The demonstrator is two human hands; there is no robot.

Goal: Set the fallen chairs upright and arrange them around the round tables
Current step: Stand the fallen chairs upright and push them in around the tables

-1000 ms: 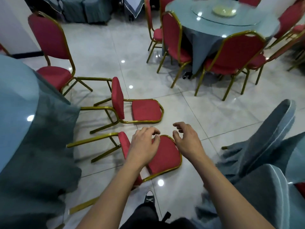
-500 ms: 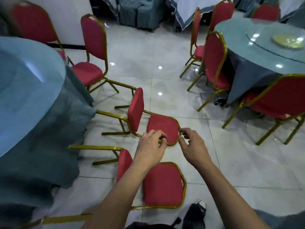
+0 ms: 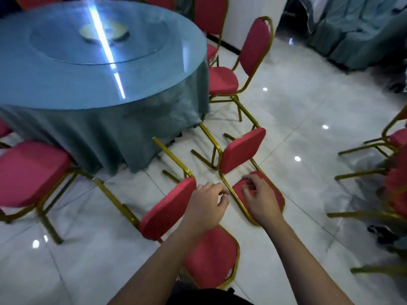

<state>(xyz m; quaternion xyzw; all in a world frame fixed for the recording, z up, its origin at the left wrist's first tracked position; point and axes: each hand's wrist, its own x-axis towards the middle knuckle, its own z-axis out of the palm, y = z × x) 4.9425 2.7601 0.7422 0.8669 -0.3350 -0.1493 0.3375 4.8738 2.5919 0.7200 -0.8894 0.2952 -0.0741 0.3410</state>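
Two red chairs with gold frames lie tipped on their backs on the tiled floor, legs pointing toward the round table [image 3: 154, 89] with its blue-grey cloth. The near fallen chair [image 3: 167, 208] lies under my left forearm. The far fallen chair [image 3: 242, 150] lies just beyond it, with its backrest flat on the floor. My left hand [image 3: 207, 203] hovers between the two chairs, fingers loosely curled, close to the far chair's gold frame. My right hand [image 3: 259, 199] hovers over the far chair's backrest, fingers loosely curled. Neither hand holds anything.
An upright chair [image 3: 222, 80] stands at the table's right side, and another upright chair [image 3: 28, 172] at its front left. More red chairs [image 3: 396, 139] crowd the right edge. Cloth-covered furniture [image 3: 352, 29] fills the back right. A glass turntable [image 3: 66, 45] tops the table.
The view has swung so the round table now lies straight ahead. Both hands have moved from over the near fallen chair toward the far one, still holding nothing.
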